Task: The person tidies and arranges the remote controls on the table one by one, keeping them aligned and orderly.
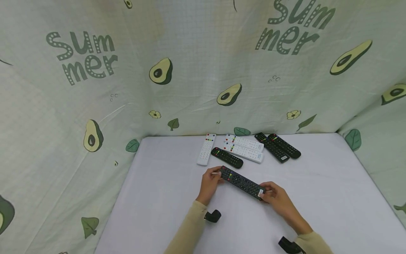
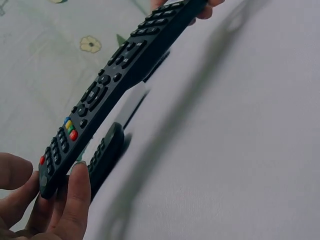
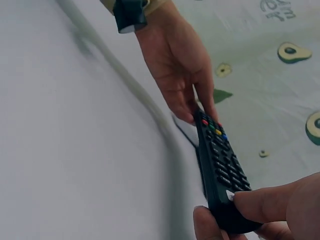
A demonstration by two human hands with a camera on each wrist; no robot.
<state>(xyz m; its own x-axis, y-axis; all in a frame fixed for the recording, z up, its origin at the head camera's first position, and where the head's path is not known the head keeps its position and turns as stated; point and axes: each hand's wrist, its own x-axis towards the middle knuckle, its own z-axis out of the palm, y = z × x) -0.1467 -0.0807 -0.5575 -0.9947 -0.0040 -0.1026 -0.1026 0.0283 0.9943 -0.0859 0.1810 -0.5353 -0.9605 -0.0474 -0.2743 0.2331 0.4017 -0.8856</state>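
Both hands hold one long black remote control (image 1: 242,182) above the white table, its buttons facing up. The left hand (image 1: 210,184) pinches the end nearer the coloured buttons, between thumb and fingers, as the left wrist view also shows. At the other end, marked by a small white label, the right hand (image 1: 279,200) grips with its thumb on top. In the right wrist view the remote control (image 3: 222,165) slants away from the right thumb (image 3: 267,202) toward the left hand (image 3: 180,65). A shorter black remote (image 1: 227,157) lies on the table just beyond the left hand.
White remotes (image 1: 207,150) (image 1: 243,152) lie at the back of the table (image 1: 158,197), one alone and two side by side. Two black remotes (image 1: 284,145) lie together to their right. A patterned cloth (image 1: 190,42) hangs behind, and wrist cameras (image 1: 213,216) sit on both forearms.
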